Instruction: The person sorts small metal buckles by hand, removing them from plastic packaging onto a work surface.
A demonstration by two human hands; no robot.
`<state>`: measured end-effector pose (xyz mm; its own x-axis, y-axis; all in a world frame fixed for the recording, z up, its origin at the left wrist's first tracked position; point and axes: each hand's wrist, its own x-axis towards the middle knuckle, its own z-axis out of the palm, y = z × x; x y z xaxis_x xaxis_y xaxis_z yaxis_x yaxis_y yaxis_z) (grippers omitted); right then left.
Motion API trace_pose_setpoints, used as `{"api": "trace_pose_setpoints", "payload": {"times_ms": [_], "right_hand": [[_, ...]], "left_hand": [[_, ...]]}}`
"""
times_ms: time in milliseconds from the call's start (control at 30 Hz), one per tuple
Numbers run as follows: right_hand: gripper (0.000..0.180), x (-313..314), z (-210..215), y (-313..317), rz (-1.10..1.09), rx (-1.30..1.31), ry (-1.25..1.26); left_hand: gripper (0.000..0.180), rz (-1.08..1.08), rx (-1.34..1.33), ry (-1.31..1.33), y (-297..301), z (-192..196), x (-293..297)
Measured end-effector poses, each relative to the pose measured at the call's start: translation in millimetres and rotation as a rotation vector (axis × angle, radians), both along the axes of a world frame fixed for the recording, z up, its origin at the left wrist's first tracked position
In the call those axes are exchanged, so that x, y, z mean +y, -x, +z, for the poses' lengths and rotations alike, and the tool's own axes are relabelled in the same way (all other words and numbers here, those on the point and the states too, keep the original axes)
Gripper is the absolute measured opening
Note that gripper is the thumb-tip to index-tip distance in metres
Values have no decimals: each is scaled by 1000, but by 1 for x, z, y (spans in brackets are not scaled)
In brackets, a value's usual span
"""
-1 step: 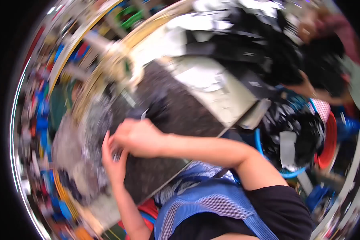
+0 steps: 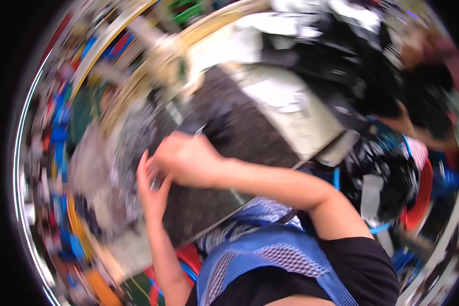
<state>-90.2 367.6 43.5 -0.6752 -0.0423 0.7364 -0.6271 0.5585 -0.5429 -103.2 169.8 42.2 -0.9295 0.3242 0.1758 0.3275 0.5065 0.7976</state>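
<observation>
My hands meet over the left part of a dark tabletop [image 2: 260, 125]. My left hand [image 2: 152, 191] points upward, its fingers stretched and its thumb apart, leaving a gap. My right hand [image 2: 191, 159] reaches across from the right with its fingers curled down against the left fingertips. Whatever may lie between the right fingers is hidden and blurred. Just beyond the right hand, a small black item [image 2: 222, 125] lies on the dark surface. Beside my left hand is a heap of clear plastic bags [image 2: 125, 153].
Black sheets [image 2: 316, 56] and a pale board [image 2: 280, 107] cover the far right. A blue-rimmed basket holding black plastic [image 2: 395, 173] stands at right, next to a red tub [image 2: 422, 196]. Another person's arm [image 2: 418, 135] is beyond it. A tape roll [image 2: 194, 79] sits far left.
The whole view has shifted slightly, so the table and surroundings sit a little farther right in the picture. The hands keep nearly the same pose against each other.
</observation>
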Motion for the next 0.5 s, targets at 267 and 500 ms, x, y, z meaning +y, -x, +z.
{"api": "trace_pose_setpoints", "payload": {"times_ms": [267, 500], "right_hand": [[10, -13, 26, 41, 120, -126, -75], [18, 29, 22, 31, 165, -299, 242]], "left_hand": [[90, 39, 118, 117, -26, -18, -34], [68, 142, 389, 123, -33, -5, -71]]}}
